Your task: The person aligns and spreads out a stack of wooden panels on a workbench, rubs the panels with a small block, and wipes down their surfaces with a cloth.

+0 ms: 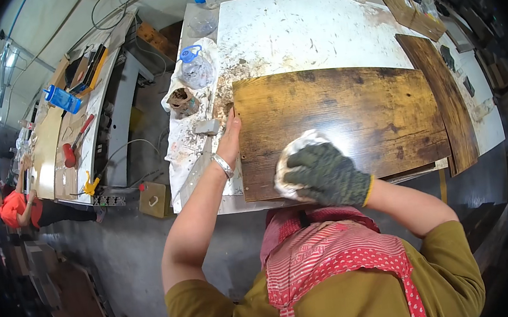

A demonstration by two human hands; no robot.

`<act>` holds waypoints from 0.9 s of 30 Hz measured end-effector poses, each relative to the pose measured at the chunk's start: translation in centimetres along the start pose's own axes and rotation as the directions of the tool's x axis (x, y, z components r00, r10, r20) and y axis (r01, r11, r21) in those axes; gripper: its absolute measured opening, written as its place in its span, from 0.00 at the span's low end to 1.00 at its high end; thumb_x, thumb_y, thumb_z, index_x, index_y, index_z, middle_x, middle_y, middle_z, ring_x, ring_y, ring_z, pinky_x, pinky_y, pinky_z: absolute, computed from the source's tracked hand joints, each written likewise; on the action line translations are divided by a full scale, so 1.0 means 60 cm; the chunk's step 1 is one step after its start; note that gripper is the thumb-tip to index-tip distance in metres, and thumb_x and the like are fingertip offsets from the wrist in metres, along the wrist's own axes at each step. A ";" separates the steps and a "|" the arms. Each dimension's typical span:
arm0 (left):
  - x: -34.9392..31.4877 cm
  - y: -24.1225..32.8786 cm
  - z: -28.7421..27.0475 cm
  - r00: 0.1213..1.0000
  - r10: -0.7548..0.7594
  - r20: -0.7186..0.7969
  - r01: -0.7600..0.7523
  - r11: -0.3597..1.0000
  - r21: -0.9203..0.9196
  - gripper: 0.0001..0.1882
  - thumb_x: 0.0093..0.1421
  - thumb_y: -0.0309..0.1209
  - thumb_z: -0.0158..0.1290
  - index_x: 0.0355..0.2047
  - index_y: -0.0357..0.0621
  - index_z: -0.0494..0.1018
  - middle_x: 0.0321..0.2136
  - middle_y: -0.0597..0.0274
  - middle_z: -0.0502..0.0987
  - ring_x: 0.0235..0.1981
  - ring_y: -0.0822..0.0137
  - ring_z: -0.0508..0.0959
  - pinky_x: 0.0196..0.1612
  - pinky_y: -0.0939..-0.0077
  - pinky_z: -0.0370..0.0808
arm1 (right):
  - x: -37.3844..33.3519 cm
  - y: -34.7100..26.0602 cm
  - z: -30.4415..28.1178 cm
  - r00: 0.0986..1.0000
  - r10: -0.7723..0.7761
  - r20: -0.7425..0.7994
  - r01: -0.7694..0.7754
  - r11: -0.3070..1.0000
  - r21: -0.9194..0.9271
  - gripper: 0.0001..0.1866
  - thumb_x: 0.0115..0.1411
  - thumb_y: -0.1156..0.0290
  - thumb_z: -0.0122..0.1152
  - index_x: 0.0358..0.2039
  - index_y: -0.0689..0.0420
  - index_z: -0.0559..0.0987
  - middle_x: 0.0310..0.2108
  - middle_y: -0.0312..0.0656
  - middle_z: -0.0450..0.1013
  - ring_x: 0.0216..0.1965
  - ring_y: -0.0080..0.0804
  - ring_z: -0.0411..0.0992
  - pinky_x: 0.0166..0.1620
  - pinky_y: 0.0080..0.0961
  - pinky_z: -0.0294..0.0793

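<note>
A brown wood-grain board (358, 107) lies flat in front of me on the worktable. My bare left hand (230, 137), with a bracelet at the wrist, holds the board's left edge; part of its fingers is hidden there. On the board's near left part, my right hand (323, 173), in a dark green knit glove, is closed on a white rag (285, 166) and presses it to the surface. A narrower wood-grain board (442, 100) lies slantwise along the right edge of the first one. Just left of my left hand sits a small grey block (207, 127).
A stained white cloth (178, 156) bears a clear jug (195, 70) with a blue top and a cup of brown matter (182, 101). An open cardboard box (413, 14) stands at the far right. Leftward, a person in orange (18, 206) is at another bench holding a red mallet (70, 155).
</note>
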State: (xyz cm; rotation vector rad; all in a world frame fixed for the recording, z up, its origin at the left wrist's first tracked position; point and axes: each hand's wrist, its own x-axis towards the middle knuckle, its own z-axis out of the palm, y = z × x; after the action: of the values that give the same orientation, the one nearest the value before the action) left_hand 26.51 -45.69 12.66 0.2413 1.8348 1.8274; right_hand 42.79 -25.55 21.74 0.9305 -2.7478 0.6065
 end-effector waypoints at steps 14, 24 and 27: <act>0.002 -0.001 0.029 0.966 0.235 -0.107 -0.192 0.932 0.307 0.33 0.65 0.49 0.31 0.62 0.37 0.47 0.62 0.49 0.51 0.64 0.59 0.50 0.63 0.74 0.46 | 0.075 -0.064 0.010 0.997 -0.052 0.053 0.062 0.977 -0.202 0.09 0.43 0.67 0.57 0.27 0.55 0.77 0.26 0.44 0.72 0.32 0.38 0.74 0.37 0.38 0.71; 0.010 -0.003 0.016 0.958 0.276 -0.077 -0.218 0.876 0.430 0.31 0.65 0.45 0.31 0.62 0.36 0.48 0.62 0.47 0.51 0.64 0.57 0.49 0.63 0.72 0.45 | -0.015 0.049 -0.045 0.969 0.247 0.016 -0.238 0.946 -0.222 0.12 0.46 0.63 0.56 0.26 0.59 0.75 0.28 0.51 0.71 0.31 0.42 0.72 0.33 0.38 0.71; 0.027 -0.019 0.007 0.961 0.276 -0.028 -0.245 0.890 0.385 0.30 0.65 0.43 0.33 0.61 0.36 0.48 0.62 0.47 0.51 0.63 0.56 0.50 0.63 0.71 0.46 | -0.009 0.003 0.077 0.989 0.047 -0.143 -0.092 0.942 -0.322 0.15 0.48 0.66 0.52 0.36 0.60 0.72 0.33 0.48 0.70 0.33 0.38 0.71 0.35 0.36 0.70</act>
State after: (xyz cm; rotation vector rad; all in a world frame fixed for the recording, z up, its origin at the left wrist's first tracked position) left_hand 25.62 -44.60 11.18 0.5881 2.3019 1.6512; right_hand 42.91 -27.11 17.36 0.6915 -2.6558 0.1992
